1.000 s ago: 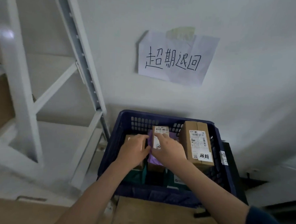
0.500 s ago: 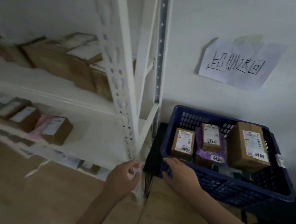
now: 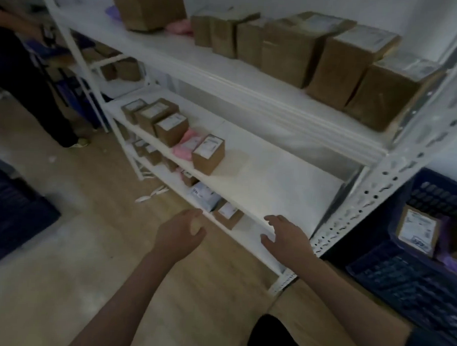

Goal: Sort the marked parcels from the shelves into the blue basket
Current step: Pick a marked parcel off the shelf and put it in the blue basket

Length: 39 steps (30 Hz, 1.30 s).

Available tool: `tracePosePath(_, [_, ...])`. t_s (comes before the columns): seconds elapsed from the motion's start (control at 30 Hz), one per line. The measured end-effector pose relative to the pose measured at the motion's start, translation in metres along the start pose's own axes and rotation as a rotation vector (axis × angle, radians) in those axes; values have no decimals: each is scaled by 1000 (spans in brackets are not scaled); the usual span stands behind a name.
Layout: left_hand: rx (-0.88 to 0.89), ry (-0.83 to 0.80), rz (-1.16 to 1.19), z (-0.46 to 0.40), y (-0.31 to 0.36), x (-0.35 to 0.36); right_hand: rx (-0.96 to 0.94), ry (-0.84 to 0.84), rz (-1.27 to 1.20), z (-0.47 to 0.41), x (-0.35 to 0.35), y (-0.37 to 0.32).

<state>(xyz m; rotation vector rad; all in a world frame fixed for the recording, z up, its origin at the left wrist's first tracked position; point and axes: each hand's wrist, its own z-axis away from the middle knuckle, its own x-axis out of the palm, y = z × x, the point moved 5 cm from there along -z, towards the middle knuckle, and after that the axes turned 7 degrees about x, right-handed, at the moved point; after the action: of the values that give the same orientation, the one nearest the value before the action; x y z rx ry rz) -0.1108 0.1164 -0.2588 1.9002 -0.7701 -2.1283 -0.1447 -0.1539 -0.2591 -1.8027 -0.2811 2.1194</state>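
Observation:
The white shelf unit [image 3: 249, 158] fills the middle of the view. Several brown cardboard parcels [image 3: 208, 153] with white labels and a pink bag [image 3: 187, 147] lie on its middle shelf; bigger boxes [image 3: 344, 62] line the upper shelf. The blue basket [image 3: 412, 283] stands at the right edge with a labelled parcel [image 3: 419, 231] inside. My left hand [image 3: 180, 232] hovers empty before the lower shelf edge, fingers loosely curled. My right hand [image 3: 285, 235] is spread open over the lower shelf's front edge, holding nothing.
A person in dark trousers [image 3: 20, 82] stands at the far left by another rack. A dark crate [image 3: 5, 208] sits on the wooden floor at the left. White scraps [image 3: 152, 194] lie on the floor. Small parcels [image 3: 228, 212] occupy the bottom shelf.
The view has swung left from the basket to the shelves. Both hands left the basket, where they were placing a parcel, and now hover empty at the lower shelf.

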Motion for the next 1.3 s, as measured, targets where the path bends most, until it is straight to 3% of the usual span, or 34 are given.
tracePosePath(0.27, [-60, 92, -4, -50, -89, -44, -74, -9, -13, -101, 21, -96])
tracePosePath(0.57, [-35, 107, -63, -195, -172, -90, -92, -55, 7, -268, 37, -184])
tracePosePath(0.8, [-23, 139, -34, -284, -243, -167, -158, -65, 0, -379, 30, -293])
tracePosePath(1.07, [30, 121, -2, -380, -369, -238, -89, -43, -28, -484, 70, -406])
tracePosePath(1.3, [144, 6, -15, -465, -469, -297, 62, 39, -30, -557, 82, -495])
